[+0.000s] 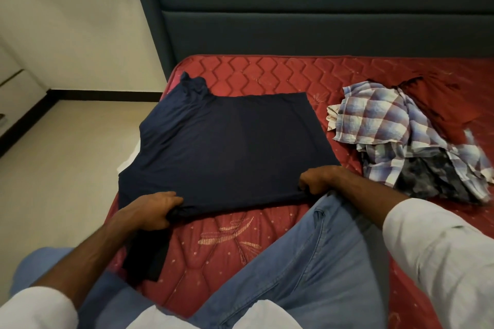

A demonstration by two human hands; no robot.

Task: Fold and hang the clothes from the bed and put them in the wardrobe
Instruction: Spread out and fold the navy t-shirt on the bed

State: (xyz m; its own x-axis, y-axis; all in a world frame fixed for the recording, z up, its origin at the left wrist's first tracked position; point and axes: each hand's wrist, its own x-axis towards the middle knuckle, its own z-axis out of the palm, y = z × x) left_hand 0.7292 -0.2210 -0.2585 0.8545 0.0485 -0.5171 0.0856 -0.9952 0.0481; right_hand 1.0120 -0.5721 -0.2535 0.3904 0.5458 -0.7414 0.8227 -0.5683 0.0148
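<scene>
Along the bottom of the frame, white sleeves and a bent knee in light blue denim jeans filled the foreground, the knee resting on the red quilted mattress.

Just beyond, at lower centre, the left hand had its fingers curled around the near left corner of a dark navy knit T-shirt, bunching the cloth in its grip. The right hand pinched the same near edge further right, fingers bent over the fabric, so the hem ran taut between the two hands. A dark flap of the shirt hung down past the left wrist over the mattress edge.

At mid-frame the shirt lay spread mostly flat on the bed, its left side reaching the mattress edge and a rumpled part standing up at its far left corner.

Right of it, apart from the shirt, lay a crumpled blue-and-white plaid shirt heaped over a dark grey patterned garment, with a dark red cloth behind them.

Across the top of the frame stood the dark teal padded headboard, with a cream wall and pale floor at left.
</scene>
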